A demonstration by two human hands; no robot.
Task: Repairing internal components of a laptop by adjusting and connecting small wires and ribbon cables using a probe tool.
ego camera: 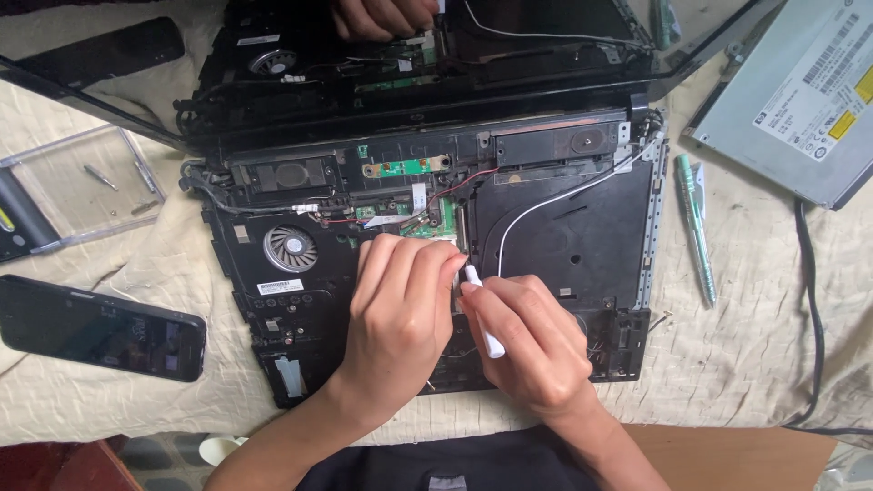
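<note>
Head cam looks down on an opened laptop base [564,236], top cover off, lying on a cream cloth [746,364]. Person's left hand [400,318] rests palm-down on the chassis centre, fingers curled, tips touching the green circuit board [427,223] just right of the cooling fan [291,247]; it grips nothing visible. Right hand [532,341] is closed round a thin white tool [484,314], held like a pen, its tip pointing up-left and meeting the left fingertips at the board's lower edge. What the tip touches is hidden by the fingers.

A white cable [546,205] curves from the board area up toward the right speaker [564,141]; a red wire [459,182] runs beside it. Left speaker [286,173] sits above the fan.

Glossy screen lid stands at the top and mirrors the fan and a hand [386,16].

Around it: black phone [100,327] at left, clear plastic case [82,186] w/ small screwdriver bits above it, green-handled screwdriver [696,227] just right of the base, grey optical drive [791,91] at upper right, black cord [809,300] along the right edge.
</note>
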